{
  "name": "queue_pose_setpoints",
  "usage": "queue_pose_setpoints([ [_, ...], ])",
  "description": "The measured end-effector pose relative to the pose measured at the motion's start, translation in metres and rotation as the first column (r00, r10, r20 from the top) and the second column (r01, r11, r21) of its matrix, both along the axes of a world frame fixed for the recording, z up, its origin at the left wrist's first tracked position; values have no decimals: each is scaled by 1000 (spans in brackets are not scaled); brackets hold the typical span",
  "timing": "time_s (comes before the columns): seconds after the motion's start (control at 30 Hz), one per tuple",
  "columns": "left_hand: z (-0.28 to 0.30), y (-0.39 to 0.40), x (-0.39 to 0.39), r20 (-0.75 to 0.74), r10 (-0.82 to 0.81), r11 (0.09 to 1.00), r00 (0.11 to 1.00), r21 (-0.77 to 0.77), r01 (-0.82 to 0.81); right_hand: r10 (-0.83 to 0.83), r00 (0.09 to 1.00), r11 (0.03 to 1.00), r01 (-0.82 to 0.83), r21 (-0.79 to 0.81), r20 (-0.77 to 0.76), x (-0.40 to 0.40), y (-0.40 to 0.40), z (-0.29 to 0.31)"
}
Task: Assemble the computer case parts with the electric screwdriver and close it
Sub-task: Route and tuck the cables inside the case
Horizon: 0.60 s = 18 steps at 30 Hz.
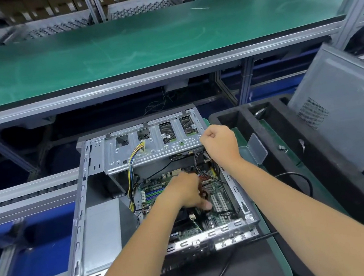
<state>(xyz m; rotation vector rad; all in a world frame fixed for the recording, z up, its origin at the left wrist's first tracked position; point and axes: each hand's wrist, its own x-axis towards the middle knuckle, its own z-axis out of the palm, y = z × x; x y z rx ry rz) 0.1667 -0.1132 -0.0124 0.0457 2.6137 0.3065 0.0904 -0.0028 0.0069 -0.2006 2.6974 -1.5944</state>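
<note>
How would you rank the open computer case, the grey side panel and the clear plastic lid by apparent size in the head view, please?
1. Open computer case, largest.
2. Grey side panel, clearly smaller in view, though cut off by the frame edge.
3. Clear plastic lid, by far the smallest.

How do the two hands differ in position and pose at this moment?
The left hand is down inside the open computer case, fingers curled over the motherboard; the right hand is higher, fisted at the drive cage corner. The left thumb points right; the right thumb is tucked. Whether either holds anything is hidden. Both are bare and over the case.
</note>
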Motion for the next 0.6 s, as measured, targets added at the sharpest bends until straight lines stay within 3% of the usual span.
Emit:
queue_pose_setpoints([
  [0.07, -4, 2, 0, -7, -84, 990, 996, -117, 82, -3, 1000, 1000, 3, -1, 5, 0, 1, 0],
  [0.2, 7, -16, -4, -146, 103, 977, 984, 199, -73, 0, 1000, 1000, 0, 0, -4, -1, 0, 0],
  [0.33, 19, -53, -9, -229, 229, 970, 946, 136, -202, -12, 1000, 1000, 12, 9, -2, -2, 0, -1],
  [0.37, 18, -58, -7, -228, 304, 945, 925, 195, -262, -11, 1000, 1000, 11, 12, -1, -3, 0, -1],
  [0.43, 15, -62, 0, -81, 458, 812, 885, 444, -379, -10, 1000, 1000, 10, 18, -2, -3, -1, -1],
  [0.47, 13, -61, 3, 66, 486, 685, 871, 590, -427, -11, 1000, 1000, 11, 22, -4, -3, -1, -1],
  [0.53, 12, -62, 10, 386, 367, 322, 847, 801, -505, -11, 1000, 999, 11, 37, -4, -4, -2, -1],
  [0.57, 10, -64, 12, 468, 261, 178, 844, 836, -519, -10, 1000, 999, 10, 43, -5, -4, -3, -1],
  [0.6, 8, -66, 12, 495, 175, 114, 851, 849, -517, -9, 1000, 999, 10, 45, -9, -4, -3, -1],
])
